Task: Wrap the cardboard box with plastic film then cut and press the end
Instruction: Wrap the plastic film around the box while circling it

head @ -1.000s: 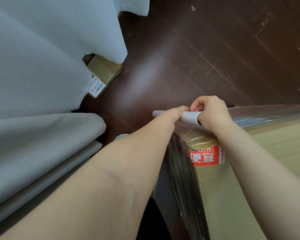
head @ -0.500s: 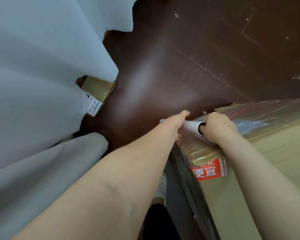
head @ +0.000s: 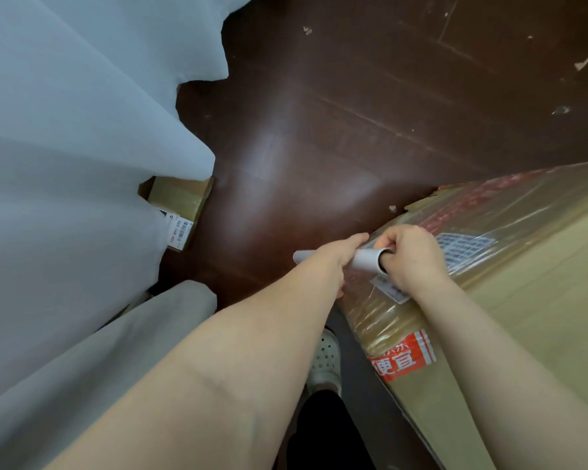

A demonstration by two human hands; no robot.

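1. Cardboard box (head: 530,300) lies on the dark floor (head: 353,130) at the right, its near corner already under layers of plastic film (head: 510,212); film covers the top edge and the side that drops toward the person's shoe (head: 326,361).
2. Both hands hold the film roll's tube (head: 367,259) at that corner: the left hand (head: 340,256) is closed around the tube's outer stretch, and the right hand (head: 411,259) is curled at its other end with a finger seemingly inside the core.
3. Risk: the roll sits tight against the box corner, so film may bunch or rope here if tension drops as it rounds the edge, leaving a loose band.
4. Risk: pulling too hard over the sharp cardboard corner could tear the thin film, forcing a restart of that pass.
5. Risk: a white curtain (head: 82,164) hangs close on the left, with a small carton (head: 180,205) beneath it; a wide swing of the roll could snag fabric or knock the carton.
6. Risk: the shoe stands just beside the box's side, so stepping around could trip or drag film underfoot.
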